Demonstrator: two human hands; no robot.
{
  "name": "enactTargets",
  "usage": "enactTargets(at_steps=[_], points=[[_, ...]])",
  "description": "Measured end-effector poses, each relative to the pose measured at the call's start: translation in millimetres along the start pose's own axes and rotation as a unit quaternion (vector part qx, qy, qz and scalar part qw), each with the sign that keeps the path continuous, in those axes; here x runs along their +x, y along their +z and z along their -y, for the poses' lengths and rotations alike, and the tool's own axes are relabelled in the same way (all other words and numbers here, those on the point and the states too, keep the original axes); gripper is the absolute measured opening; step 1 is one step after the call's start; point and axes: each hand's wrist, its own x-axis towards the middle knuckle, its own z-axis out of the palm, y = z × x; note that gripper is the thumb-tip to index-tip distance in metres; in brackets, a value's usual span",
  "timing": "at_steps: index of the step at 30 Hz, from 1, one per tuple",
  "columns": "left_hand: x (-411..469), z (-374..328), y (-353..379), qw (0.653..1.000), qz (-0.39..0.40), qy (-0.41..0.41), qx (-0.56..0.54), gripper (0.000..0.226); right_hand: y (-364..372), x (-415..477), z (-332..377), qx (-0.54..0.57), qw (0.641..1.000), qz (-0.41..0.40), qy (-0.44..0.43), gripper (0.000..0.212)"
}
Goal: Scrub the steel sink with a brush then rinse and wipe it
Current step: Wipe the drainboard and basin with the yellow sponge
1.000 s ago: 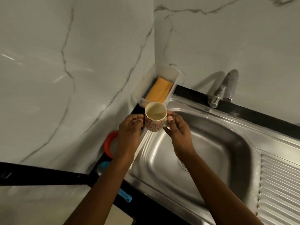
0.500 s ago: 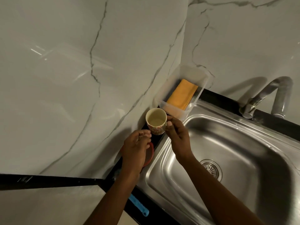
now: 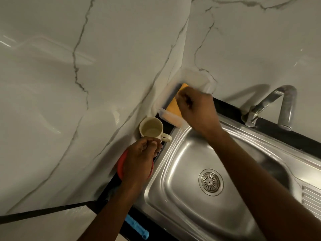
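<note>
Reaching into the clear tub point(image 3: 194, 77) in the corner, our right hand point(image 3: 196, 110) has its fingers curled down onto the yellow pad point(image 3: 173, 106) lying inside and seems to pinch its near end, though blur hides the fingertips. Our left hand point(image 3: 140, 159) hovers over a red-rimmed thing point(image 3: 121, 164) on the dark table point(image 3: 302, 140), fingers bunched against the near side of the mug point(image 3: 151, 127). We cannot tell whether they grip the mug or only touch it.

The steel sink point(image 3: 191, 214) lies just to the right of both hands, its basin bare and dry-looking around the drain point(image 3: 210, 181), so we judge that scrubbing has not begun and that we are at the stage of gathering tools. The next move calls for lifting the pad clear over the tub's low front wall without dragging the tub along. We also need a brush. A blue handle point(image 3: 137, 226) pokes out below our left forearm and may belong to one, but its head is hidden.

The mug stands upright between the tub and the red-rimmed thing, close to the sink's left rim with its handle pointing toward the basin, so a careless sweep could knock it in. The tap point(image 3: 284, 105) arches over the back rim, well apart from both hands. Marble wall point(image 3: 86, 84) closes in on the left and behind.
</note>
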Motion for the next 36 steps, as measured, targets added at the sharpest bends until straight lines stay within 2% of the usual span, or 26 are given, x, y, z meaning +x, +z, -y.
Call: enactTargets(at_steps=[1, 3, 6, 9, 13, 16, 20, 22, 25, 28, 30, 33, 36], points=[[0, -1, 0, 1.000, 0.007, 0.002, -0.003, 0.023, 2, 22, -10, -0.022, 0.999, 0.030, -0.011, 0.017], [1, -1, 1, 1.000, 0.012, 0.009, -0.009, 0.022, 12, 60, -33, -0.097, 0.983, 0.152, -0.028, 0.021], [2, -1, 2, 1.000, 0.015, 0.015, -0.018, 0.024, 27, 90, -55, -0.216, 0.921, 0.322, -0.036, 0.044], [4, -4, 4, 0.999, 0.021, 0.031, -0.010, 0.025, 39, 101, -61, -0.303, 0.860, 0.403, -0.077, 0.057], [7, -11, 8, 0.998, 0.039, 0.048, -0.019, 0.015, 51, 107, -66, -0.368, 0.804, 0.453, -0.115, 0.061], [8, -14, 9, 0.997, 0.045, 0.055, -0.013, 0.026, 57, 108, -67, -0.395, 0.785, 0.458, -0.138, 0.060], [8, -14, 10, 0.996, 0.049, 0.069, -0.010, 0.027, 52, 111, -62, -0.445, 0.758, 0.434, -0.198, 0.050], [7, -14, 12, 0.996, 0.054, 0.074, -0.011, 0.024, 37, 114, -57, -0.444, 0.770, 0.400, -0.222, 0.045], [6, -15, 17, 0.994, 0.066, 0.088, -0.014, 0.017, 2, 114, -44, -0.401, 0.839, 0.287, -0.230, 0.035], [5, -17, 26, 0.991, 0.086, 0.100, -0.014, 0.019, -37, 99, -28, -0.266, 0.940, 0.162, -0.138, 0.028], [8, -16, 33, 0.988, 0.090, 0.124, 0.011, 0.024, -59, 80, -19, -0.134, 0.985, 0.102, -0.039, 0.024], [18, -16, 45, 0.977, 0.092, 0.171, 0.094, 0.025, -78, 40, -23, -0.007, 0.997, 0.005, 0.074, 0.021], [28, -21, 60, 0.967, 0.092, 0.201, 0.127, 0.019, -74, -16, -37, 0.089, 0.978, -0.056, 0.182, 0.023]])
